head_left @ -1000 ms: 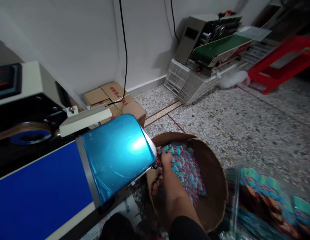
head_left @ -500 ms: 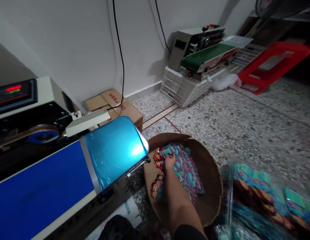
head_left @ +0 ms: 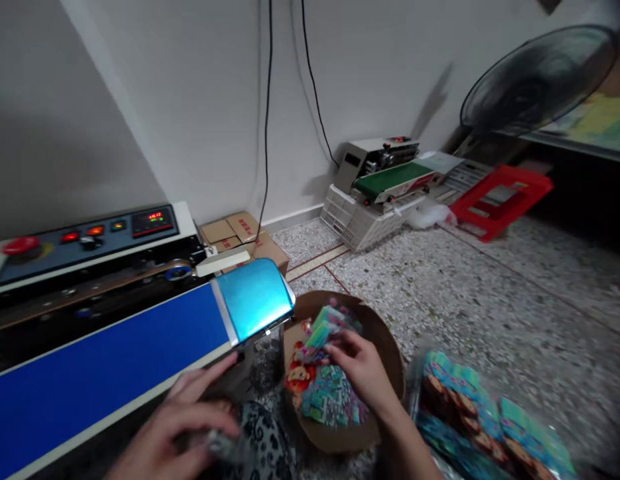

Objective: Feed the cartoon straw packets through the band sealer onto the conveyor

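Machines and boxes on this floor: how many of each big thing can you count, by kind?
Conveyor machines: 2, the blue-belt machine and the green-belt machine
Cardboard boxes: 1
White crates: 1
Red stools: 1
Fans: 1
Round brown bins: 1
Total: 7

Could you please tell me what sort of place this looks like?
Probably a small packing workshop: a blue-belted sealing machine, a second green-belted sealer on a white plastic crate, and a round brown basket of colourful printed packets.

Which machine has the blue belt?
The near machine, beside the left hand. Its belt is blue; the far machine on the white crate has a green one.
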The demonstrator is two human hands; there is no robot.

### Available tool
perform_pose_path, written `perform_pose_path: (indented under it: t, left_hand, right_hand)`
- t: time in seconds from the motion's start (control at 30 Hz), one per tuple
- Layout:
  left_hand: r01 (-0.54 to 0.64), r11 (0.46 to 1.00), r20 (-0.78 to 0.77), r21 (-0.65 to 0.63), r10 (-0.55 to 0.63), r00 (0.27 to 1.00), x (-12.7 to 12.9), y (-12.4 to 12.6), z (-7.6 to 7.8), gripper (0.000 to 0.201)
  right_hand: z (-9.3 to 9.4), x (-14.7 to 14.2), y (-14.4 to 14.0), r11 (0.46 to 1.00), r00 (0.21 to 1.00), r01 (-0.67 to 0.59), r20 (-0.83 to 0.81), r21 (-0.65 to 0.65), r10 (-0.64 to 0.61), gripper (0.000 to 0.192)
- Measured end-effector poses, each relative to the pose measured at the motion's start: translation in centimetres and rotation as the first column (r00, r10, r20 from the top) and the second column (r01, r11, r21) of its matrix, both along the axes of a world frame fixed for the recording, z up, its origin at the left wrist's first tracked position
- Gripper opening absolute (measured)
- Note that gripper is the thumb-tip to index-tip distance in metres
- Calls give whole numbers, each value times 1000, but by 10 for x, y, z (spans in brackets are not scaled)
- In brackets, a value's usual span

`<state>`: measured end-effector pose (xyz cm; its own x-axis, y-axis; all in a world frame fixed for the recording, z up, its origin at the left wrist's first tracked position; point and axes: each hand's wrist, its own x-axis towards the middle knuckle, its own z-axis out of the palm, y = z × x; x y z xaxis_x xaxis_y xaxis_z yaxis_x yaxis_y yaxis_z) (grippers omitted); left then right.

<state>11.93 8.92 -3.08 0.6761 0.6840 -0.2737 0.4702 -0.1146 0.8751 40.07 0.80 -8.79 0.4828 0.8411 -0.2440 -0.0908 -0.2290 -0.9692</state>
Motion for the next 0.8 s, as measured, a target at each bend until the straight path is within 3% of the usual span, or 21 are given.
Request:
perform_pose_path:
  t: [0.1, 0.23, 0.33, 0.43, 0.57, 0.63, 0.73, 0.8]
  left_hand:
    - [46, 974, -8, 222, -45, 999, 18, 3, 28, 9]
    - [92, 994, 213, 63, -104, 972, 9, 4, 48, 9]
    - [-124, 990, 320, 68, 96, 942, -10, 1, 49, 10]
    - [-311, 941, 374, 131, 244, 895, -27, -4, 48, 12]
    - [-358, 930, 433, 80, 291, 853, -49, -4, 46, 13]
    - [-375, 926, 455, 30, 321, 830, -61, -2, 44, 14]
    - [-393, 920, 461, 8, 345, 817, -76, 0, 40, 13]
    - [-416, 909, 462, 36, 353, 813, -84, 1, 38, 11]
  right_hand:
    - [52, -48, 11, 960, 962, -272, 54, 65, 269, 12]
    - [86, -98, 35, 886, 896, -432, 195, 171, 399, 5]
    - [96, -129, 52, 872, 898, -426, 226, 242, 376, 6]
    - [100, -155, 64, 880, 894, -417, 278, 230, 351, 7]
    - [107, -178, 70, 854, 847, -486, 343, 187, 407, 5]
    - [117, -183, 71, 844, 821, -501, 413, 193, 393, 20]
    - [141, -189, 74, 838, 753, -461, 628, 290, 197, 29]
    - [157, -194, 78, 776, 623, -540, 775, 326, 109, 23]
